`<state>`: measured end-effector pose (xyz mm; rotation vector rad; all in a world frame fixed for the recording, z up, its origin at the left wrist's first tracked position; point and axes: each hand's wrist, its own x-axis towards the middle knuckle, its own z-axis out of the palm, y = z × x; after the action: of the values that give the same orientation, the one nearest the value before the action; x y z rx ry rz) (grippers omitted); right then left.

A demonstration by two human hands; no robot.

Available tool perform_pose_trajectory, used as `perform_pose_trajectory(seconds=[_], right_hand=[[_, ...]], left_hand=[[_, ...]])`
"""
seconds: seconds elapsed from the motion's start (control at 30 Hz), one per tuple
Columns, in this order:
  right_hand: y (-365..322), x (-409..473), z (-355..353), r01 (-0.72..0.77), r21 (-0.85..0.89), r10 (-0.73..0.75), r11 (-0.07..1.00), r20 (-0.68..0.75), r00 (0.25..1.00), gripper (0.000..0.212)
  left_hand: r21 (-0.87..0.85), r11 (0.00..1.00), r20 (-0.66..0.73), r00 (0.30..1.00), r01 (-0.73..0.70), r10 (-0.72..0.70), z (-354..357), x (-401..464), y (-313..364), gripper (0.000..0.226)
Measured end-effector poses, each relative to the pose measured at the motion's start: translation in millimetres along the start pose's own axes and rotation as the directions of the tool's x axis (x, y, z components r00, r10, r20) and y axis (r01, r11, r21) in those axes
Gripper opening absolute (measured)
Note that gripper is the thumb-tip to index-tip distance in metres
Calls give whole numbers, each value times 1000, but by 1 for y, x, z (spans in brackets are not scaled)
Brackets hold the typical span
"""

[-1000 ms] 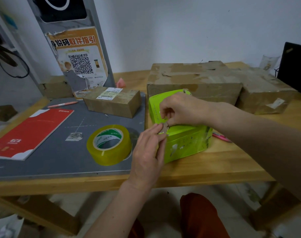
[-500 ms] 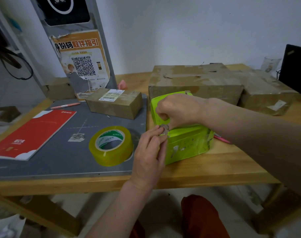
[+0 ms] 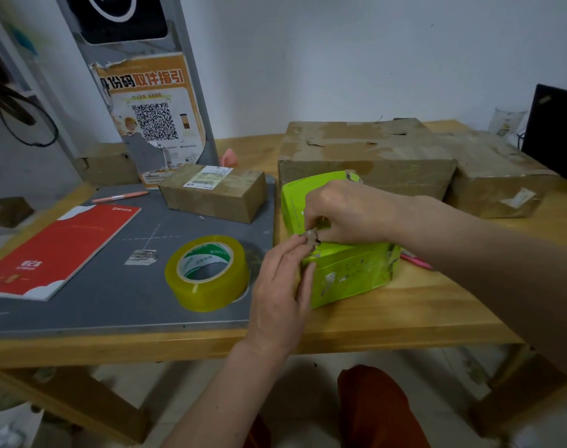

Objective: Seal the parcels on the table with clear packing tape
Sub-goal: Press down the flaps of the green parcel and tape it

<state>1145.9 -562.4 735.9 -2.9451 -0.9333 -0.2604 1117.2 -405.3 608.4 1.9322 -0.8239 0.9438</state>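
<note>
While steadying the green box (image 3: pixel 347 273) at centre frame, lying on the wooden table (image 3: pixel 389 321), probably for sealing: left hand (image 3: pixel 280 295) pressing nearly straight fingers against its near corner, right hand (image 3: pixel 343 213) pinching a small tab at the open lid's edge. Looking glossy, scuffed, already partly taped. Sitting idle lower left of it: tape roll (image 3: pixel 207 272).
</note>
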Motion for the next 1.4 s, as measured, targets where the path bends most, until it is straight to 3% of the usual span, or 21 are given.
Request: perform_pose_trajectory(seconds=[0.2, 0.3, 0.67, 0.93, 1.07, 1.2, 1.3, 1.4], right_hand=[[8, -14, 9, 43, 70, -38, 997, -73, 997, 16], [9, -17, 11, -33, 188, 60, 982, -137, 989, 9], [6, -22, 11, -185, 377, 243, 908, -112, 964, 12], [1, -30, 19, -241, 377, 326, 894, -182, 927, 11], [-2, -36, 21, -292, 476, 449, 829, -257, 856, 23], [-3, -39, 31, -359, 337, 436, 871, -191, 880, 33], [-15, -35, 26, -333, 372, 464, 867, -356, 811, 29], [-50, -22, 18, -163, 432, 387, 887, -504, 772, 24]], left_hand=[[68, 997, 41, 999, -37, 34, 3, 0, 0, 37], [114, 993, 100, 995, -11, -1, 1, 6, 6, 40], [390, 921, 207, 974, 0, -87, -6, 18, 19, 46], [396, 918, 226, 969, 2, -99, -5, 28, 24, 50], [228, 954, 201, 949, 196, -244, -11, 19, 21, 75], [193, 919, 110, 923, 345, -370, -27, 7, 15, 78], [193, 893, 2, 910, 407, -415, -48, -3, 4, 75], [230, 821, -145, 852, 523, -502, -74, -12, -19, 73]])
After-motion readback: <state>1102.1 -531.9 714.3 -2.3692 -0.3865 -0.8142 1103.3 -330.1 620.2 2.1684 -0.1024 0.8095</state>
